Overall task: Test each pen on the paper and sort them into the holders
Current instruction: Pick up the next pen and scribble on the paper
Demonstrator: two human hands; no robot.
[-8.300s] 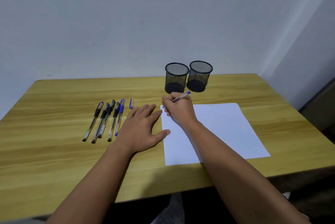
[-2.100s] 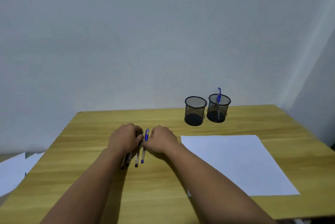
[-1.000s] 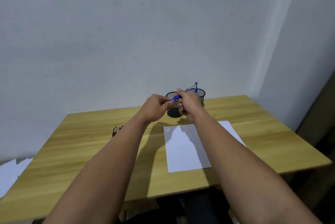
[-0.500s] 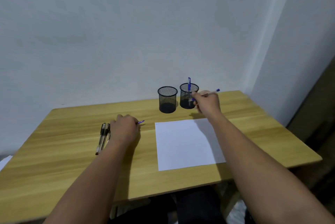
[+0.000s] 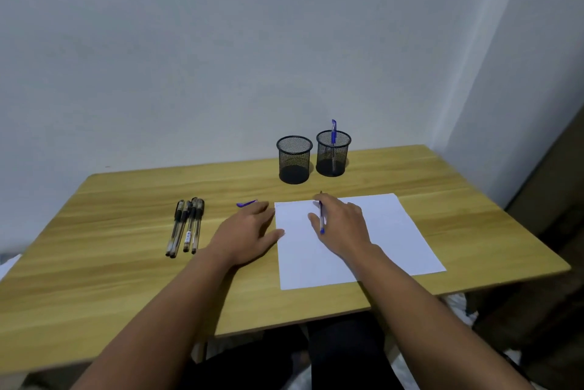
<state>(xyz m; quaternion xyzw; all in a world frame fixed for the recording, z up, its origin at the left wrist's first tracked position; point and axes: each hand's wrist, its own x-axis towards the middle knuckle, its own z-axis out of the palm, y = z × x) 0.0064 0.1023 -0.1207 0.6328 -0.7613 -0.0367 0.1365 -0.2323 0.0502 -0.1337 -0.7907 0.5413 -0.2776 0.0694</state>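
Four black pens (image 5: 185,225) beside left hand (image 5: 245,233)

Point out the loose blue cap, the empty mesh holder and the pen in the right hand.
blue cap (image 5: 246,203), head view, middle of the cap lying on the table.
empty mesh holder (image 5: 294,159), head view, front wall.
pen (image 5: 321,221), head view, barrel showing between the right hand's fingers.

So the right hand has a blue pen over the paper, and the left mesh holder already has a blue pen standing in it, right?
Not quite: the head view shows the blue pen standing in the right mesh holder; the left mesh holder looks empty. The right hand does hold a blue pen over the paper.
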